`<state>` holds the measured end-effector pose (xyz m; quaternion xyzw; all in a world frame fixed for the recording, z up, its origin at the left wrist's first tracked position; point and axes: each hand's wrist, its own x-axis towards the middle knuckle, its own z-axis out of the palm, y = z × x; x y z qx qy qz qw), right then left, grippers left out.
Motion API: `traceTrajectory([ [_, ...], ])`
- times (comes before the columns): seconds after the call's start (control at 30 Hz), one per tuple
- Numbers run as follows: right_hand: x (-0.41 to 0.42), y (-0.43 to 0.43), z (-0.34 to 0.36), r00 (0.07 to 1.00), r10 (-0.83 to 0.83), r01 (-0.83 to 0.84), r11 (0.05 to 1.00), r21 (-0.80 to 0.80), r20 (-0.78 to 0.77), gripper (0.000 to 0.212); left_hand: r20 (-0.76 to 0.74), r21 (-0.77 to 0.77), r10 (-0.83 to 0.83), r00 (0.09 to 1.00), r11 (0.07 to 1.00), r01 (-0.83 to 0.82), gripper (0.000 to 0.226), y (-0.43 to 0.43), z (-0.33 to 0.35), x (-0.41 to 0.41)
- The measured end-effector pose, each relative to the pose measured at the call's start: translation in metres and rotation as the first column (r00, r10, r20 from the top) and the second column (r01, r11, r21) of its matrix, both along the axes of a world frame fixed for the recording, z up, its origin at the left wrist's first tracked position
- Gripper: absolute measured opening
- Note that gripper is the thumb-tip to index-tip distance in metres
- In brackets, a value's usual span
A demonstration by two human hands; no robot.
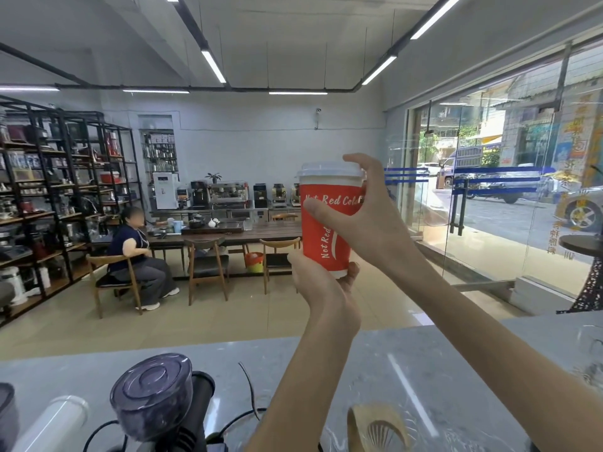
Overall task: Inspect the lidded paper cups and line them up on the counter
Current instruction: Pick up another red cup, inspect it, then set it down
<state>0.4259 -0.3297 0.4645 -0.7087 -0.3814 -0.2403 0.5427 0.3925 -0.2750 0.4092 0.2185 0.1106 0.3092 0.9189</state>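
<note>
A red paper cup with white lettering and a clear plastic lid is held up high, well above the grey marble counter. My left hand grips the cup's base from below, fingers curled round the bottom. My right hand holds the upper part: the thumb lies across the red wall and the fingers curl over the lid's rim. The cup stands upright. No other cup is in view.
A coffee grinder with a smoked lid and cables stand at the counter's near left. A wooden holder lies at the near right. A person sits on a chair in the shop beyond. Glass doors are at the right.
</note>
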Motion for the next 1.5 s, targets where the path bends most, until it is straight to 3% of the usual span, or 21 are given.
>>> traceTrajectory([
  [0.23,0.006,-0.013,0.001,0.985,0.168,-0.168,0.986,0.002,-0.028,0.073,0.024,-0.011,-0.380,0.925,0.925,0.381,0.043,0.019,0.004,-0.012],
  [0.57,0.018,-0.027,0.008,0.895,0.406,-0.409,0.912,0.022,-0.184,0.072,0.198,-0.065,-0.732,0.652,0.654,0.754,0.047,0.034,-0.001,-0.023],
  [0.63,0.022,-0.030,0.009,0.852,0.472,-0.477,0.878,0.036,-0.228,0.073,0.207,-0.033,-0.719,0.663,0.672,0.740,0.048,0.033,-0.001,-0.022],
  [0.77,0.026,-0.032,0.012,0.823,0.506,-0.525,0.851,-0.003,-0.259,0.077,0.204,0.009,-0.587,0.783,0.801,0.598,0.046,0.025,0.002,-0.017],
  [0.93,0.016,-0.029,0.007,0.919,0.335,-0.349,0.937,-0.032,-0.207,0.077,0.149,0.019,-0.252,0.956,0.967,0.252,0.044,0.021,0.000,-0.010],
  [1.1,-0.005,-0.014,-0.005,0.965,0.209,-0.213,0.977,-0.015,-0.156,0.096,0.054,0.093,0.011,0.998,0.995,-0.016,0.043,0.008,-0.010,-0.004],
  [1.23,-0.009,-0.005,-0.008,0.994,0.086,-0.085,0.996,0.013,-0.060,0.103,0.065,0.121,0.016,0.998,0.992,-0.023,0.040,0.003,-0.011,-0.005],
  [1.5,-0.005,-0.015,-0.002,0.998,0.059,-0.059,0.998,0.000,-0.037,0.091,0.017,0.143,-0.192,0.981,0.972,0.188,0.048,0.013,-0.003,-0.013],
])
